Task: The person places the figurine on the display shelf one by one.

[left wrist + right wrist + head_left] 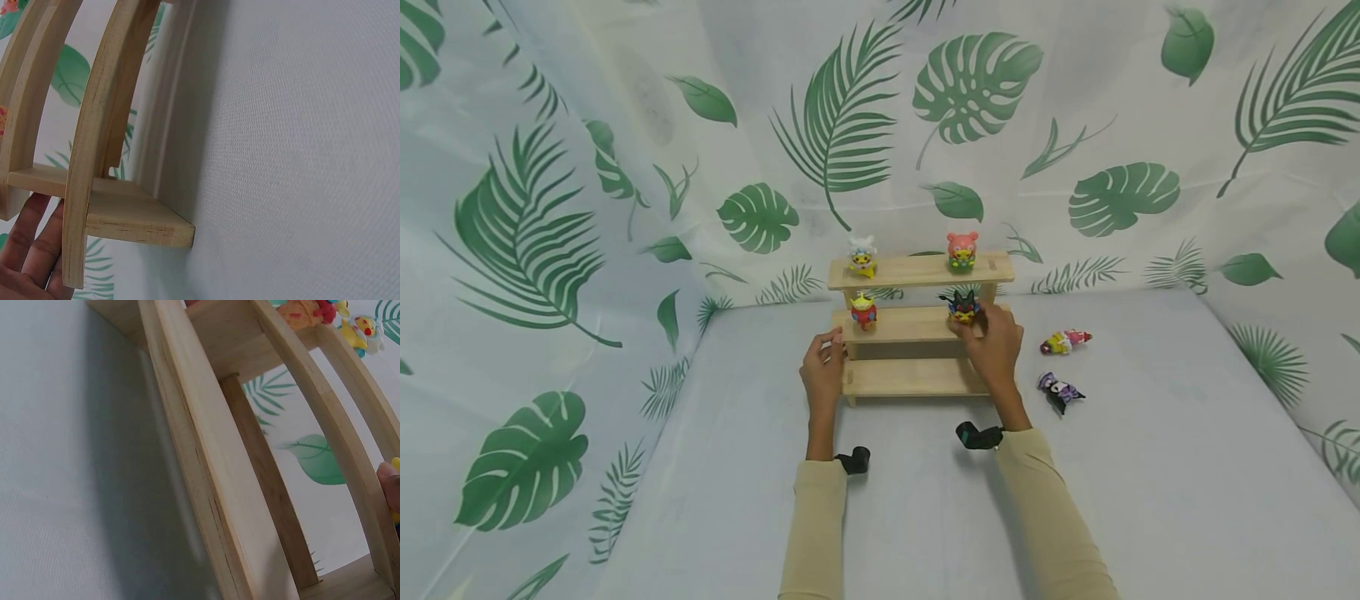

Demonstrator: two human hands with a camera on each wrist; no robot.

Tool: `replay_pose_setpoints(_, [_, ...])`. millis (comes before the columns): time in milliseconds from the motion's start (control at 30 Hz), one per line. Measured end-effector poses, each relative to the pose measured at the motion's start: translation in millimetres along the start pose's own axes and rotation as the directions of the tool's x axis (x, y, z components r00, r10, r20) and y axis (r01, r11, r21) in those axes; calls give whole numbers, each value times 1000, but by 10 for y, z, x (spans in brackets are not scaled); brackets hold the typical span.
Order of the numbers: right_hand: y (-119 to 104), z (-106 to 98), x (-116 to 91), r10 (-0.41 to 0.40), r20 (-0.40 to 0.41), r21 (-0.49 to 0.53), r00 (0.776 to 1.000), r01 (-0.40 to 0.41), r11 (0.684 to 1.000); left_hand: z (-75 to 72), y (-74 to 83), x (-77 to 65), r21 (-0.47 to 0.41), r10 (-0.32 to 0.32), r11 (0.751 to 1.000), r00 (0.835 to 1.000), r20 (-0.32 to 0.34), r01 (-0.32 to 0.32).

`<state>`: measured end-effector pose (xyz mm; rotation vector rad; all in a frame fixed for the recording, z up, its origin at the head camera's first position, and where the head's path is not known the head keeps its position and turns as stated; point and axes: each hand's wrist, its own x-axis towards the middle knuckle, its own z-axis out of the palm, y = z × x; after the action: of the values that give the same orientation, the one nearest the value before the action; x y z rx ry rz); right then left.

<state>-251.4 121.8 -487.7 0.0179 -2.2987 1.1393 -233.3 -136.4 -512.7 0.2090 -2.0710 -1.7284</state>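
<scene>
A three-tier wooden stand [917, 377] faces me. My right hand [997, 346] pinches a figurine with black pointed ears [962, 307] at the right of the middle tier. In the right wrist view only a fingertip [390, 487] shows at the edge. My left hand [822, 367] touches the stand's left side; its fingers [40, 247] lie fairly straight against the wood in the left wrist view, the thumb unseen there. A red-and-yellow figurine [864, 312] stands left on the middle tier. The top tier carries a white-topped figurine [862, 257] and a pink-hooded one [962, 252].
Two figurines lie on the table right of the stand: a pink-and-yellow one [1064, 342] and a purple-and-black one [1060, 392]. A leaf-patterned cloth [865, 125] hangs behind. Black wrist cameras [979, 435] jut inward from both wrists.
</scene>
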Motion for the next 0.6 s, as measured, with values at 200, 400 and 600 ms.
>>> replay_pose_setpoints(200, [-23, 36, -3, 9, -15, -42, 1000, -10, 999, -2, 15, -11, -11, 0, 1000, 1000, -4, 0])
replay_pose_setpoints(400, [-40, 72, -3, 44, -44, -69, 998, -47, 997, -12, 11, -15, -11, 1, 1000, 1000, 6, -1])
replay_pose_setpoints(600, [-28, 91, 1, 62, -40, -71, 997, -65, 995, -4, 15, -14, -1, 2, 1000, 1000, -6, -2])
